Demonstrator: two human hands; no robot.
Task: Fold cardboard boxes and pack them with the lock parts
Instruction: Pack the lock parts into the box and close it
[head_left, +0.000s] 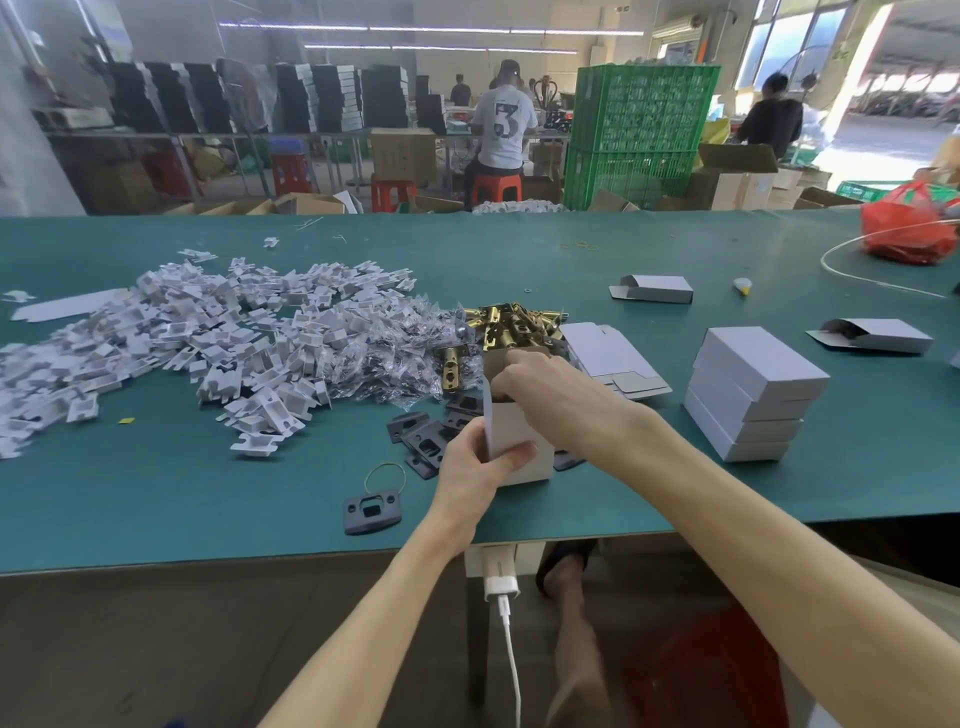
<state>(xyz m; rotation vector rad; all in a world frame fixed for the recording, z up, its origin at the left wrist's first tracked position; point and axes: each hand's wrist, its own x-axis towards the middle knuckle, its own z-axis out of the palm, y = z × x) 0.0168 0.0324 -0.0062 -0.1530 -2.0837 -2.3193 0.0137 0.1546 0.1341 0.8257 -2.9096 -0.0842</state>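
You're at a packing bench in a factory workshop. The long green table (727, 493) in front of you carries bulk stock: a heap of white inserts (208, 338) across the left, brass latches (511, 325) piled at the centre, dark plates (423, 441) just below them, and closed boxes (753, 395) stacked at the right. Beyond the table, workers (504, 124) sit on red stools (496, 187) at other benches. Green crates (639, 130) tower at upper right, black packs (234, 98) line shelves at upper left, cartons (737, 182) crowd the floor, and strip lights (431, 28) run overhead
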